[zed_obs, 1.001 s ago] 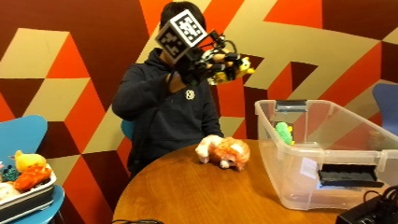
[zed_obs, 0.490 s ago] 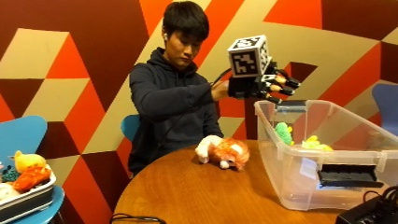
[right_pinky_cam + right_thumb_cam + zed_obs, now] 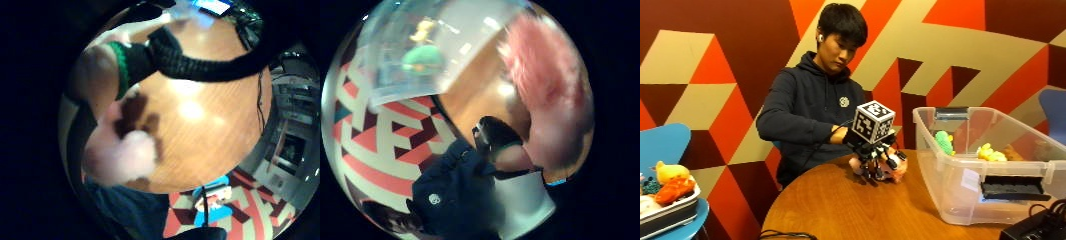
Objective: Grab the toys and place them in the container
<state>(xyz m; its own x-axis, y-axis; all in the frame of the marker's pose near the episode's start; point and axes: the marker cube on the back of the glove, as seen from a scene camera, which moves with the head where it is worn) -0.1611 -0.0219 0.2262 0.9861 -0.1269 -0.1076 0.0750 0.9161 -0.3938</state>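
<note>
On the table (image 3: 840,210), right hand (image 3: 874,159) fingers curl around 1 pink plush toy (image 3: 891,169).

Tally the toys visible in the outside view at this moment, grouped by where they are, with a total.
In the clear container: 2, a green toy and a yellow toy.
On the table under the gloved right hand: 1, an orange-and-white plush.
Total: 3.

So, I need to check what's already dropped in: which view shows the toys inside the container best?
The outside view: through the clear container a green toy and yellow toy show. The thumb side palm view shows both, smaller; the little finger side view shows neither.
</note>
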